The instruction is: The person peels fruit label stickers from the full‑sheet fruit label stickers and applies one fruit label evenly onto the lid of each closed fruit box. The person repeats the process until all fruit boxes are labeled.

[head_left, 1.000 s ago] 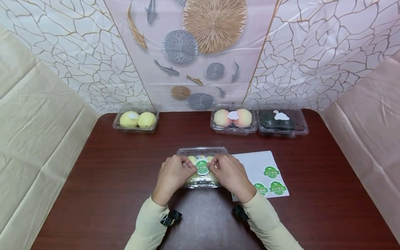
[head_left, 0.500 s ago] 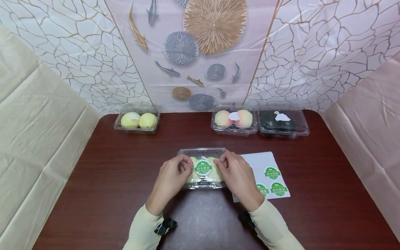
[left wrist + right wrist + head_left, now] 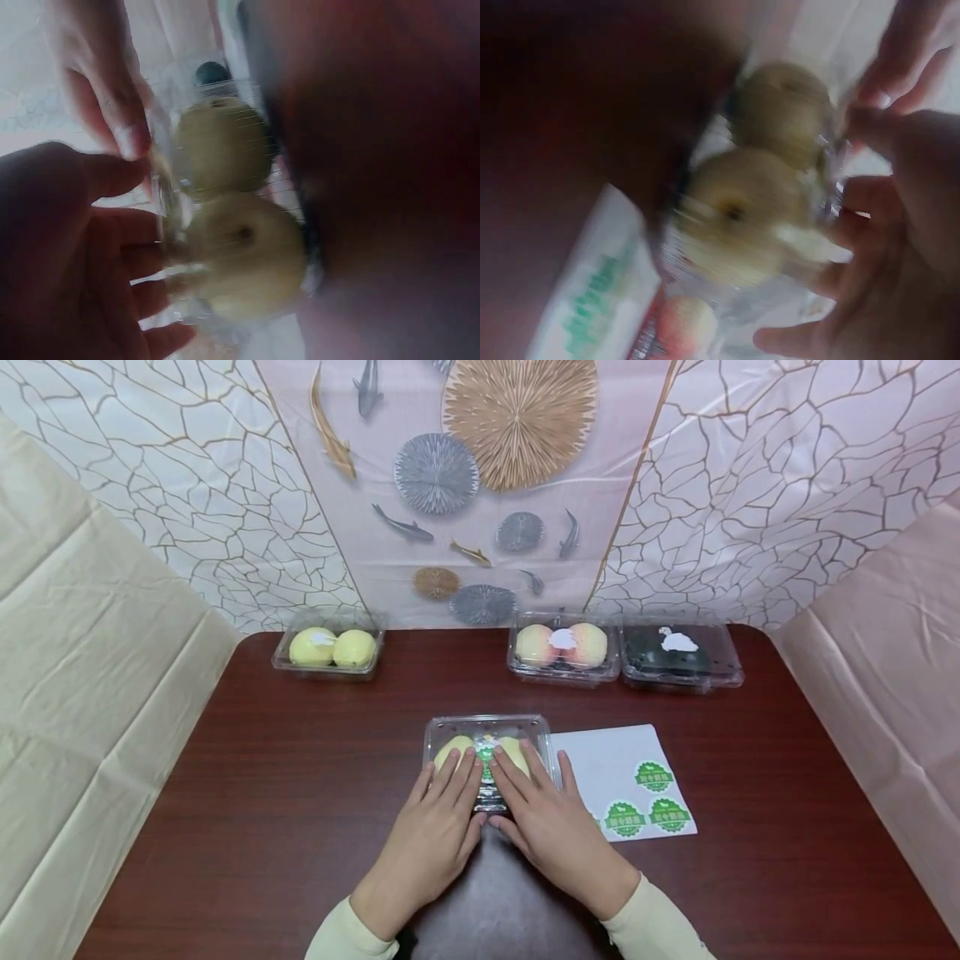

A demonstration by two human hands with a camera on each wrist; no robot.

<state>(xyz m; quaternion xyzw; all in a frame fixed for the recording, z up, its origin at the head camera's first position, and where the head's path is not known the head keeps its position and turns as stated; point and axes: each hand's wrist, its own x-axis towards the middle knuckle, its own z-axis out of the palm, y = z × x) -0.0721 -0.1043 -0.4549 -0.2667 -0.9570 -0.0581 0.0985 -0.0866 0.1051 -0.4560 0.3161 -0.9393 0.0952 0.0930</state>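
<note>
Together, my left hand (image 3: 426, 839) and right hand (image 3: 561, 837) lie across the near half of a clear plastic clamshell (image 3: 487, 721) near the middle of a dark red-brown table (image 3: 285, 777), the fingers straight and slightly spread, the innermost tips on one green-and-white sticker (image 3: 486, 760). My fingers block much of the sticker and the lower parts of two pale yellow fruits (image 3: 516, 755) inside.

Just to the right lies one white sticker sheet (image 3: 596, 756), its near left corner hidden by my right hand; three green stickers (image 3: 654, 776) show whole, plus a sliver of a fourth.

Three more clear boxes line the far edge: a left box (image 3: 362, 674) with two yellow fruits (image 3: 353, 648), a middle box (image 3: 562, 676) with two peaches (image 3: 591, 644), and, just beside it, a right box (image 3: 724, 662) with dark green fruit (image 3: 643, 652) whose number I cannot tell. Each bears one white patch (image 3: 678, 642). Behind hangs a fish-printed cloth (image 3: 450, 547).

Both wrist views are blurred.
</note>
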